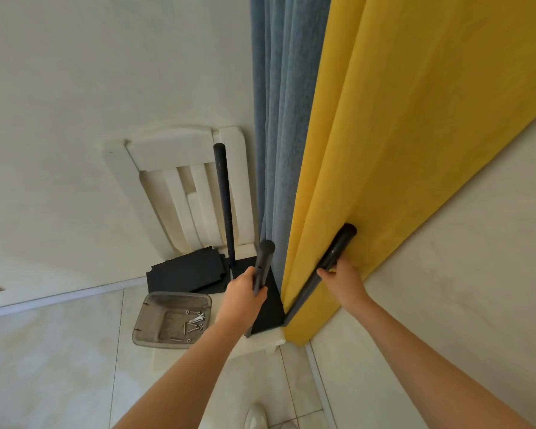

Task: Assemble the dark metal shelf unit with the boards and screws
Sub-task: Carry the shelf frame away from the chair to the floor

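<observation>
Our left hand point(243, 292) grips the left pole point(265, 255) and our right hand point(342, 283) clasps the right pole point(338, 246). Both poles rise from a dark board point(271, 308) on the white chair point(167, 156) seat. Left of the seat sits a tray point(143, 320) of screws point(194, 325). Farther back on the chair lie loose boards point(186, 270), and a third pole point(225, 196) stands before its backrest.

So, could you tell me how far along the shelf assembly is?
Early on. The far pole stands unaided on the base board; the left hand grips a second pole, the right hand a third pole, at its near corners. Left: a loose board behind and screws in the tray.
</observation>
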`<move>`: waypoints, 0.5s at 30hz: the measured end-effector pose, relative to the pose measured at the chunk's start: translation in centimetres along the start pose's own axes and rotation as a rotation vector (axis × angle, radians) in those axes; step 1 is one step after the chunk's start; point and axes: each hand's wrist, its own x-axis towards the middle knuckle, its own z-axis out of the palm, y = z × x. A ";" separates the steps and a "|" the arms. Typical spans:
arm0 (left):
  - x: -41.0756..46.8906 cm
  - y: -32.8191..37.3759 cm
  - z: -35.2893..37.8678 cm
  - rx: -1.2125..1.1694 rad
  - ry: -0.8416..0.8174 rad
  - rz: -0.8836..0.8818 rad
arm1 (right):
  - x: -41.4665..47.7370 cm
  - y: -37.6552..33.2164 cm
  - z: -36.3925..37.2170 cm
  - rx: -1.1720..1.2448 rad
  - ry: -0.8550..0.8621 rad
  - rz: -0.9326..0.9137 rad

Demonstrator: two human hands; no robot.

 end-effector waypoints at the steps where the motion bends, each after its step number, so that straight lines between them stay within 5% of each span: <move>1: 0.0 -0.1 -0.1 -0.009 0.000 -0.015 | -0.1 -0.1 0.2 0.002 0.001 -0.013; 15: -1.4 -1.4 -1.2 -0.162 0.039 -0.121 | -1.2 -1.0 1.2 0.071 -0.025 -0.075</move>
